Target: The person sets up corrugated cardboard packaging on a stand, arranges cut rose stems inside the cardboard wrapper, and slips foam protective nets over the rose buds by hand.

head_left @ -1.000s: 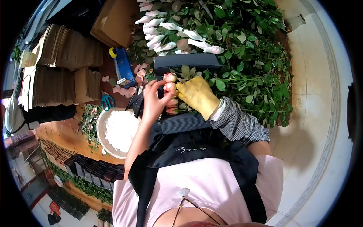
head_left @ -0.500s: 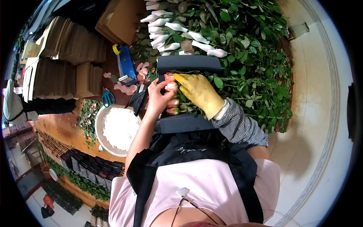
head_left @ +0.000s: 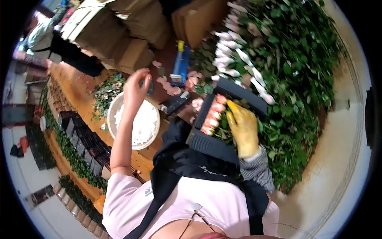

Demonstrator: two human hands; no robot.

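Note:
My left hand, bare, is raised above the rim of a round basket. Its fingers curl at the teal handle of a pair of scissors, mostly hidden behind them. My right hand, in a yellow rubber glove, lies over rose stems with its fingers stretched toward the blooms. Beside those fingertips, a row of pink-orange roses sits in a black corrugated cardboard wrap, whose far flap stands up.
White pieces fill the basket. Behind are a blue dispenser, a black tool, loose petals and stacked cardboard. Net-sleeved roses and leafy stems spread to the right.
My left hand has left the roses and moved left to the scissors. The gloved hand has drawn back slightly, uncovering the rose row. The whole view has turned and shifted.

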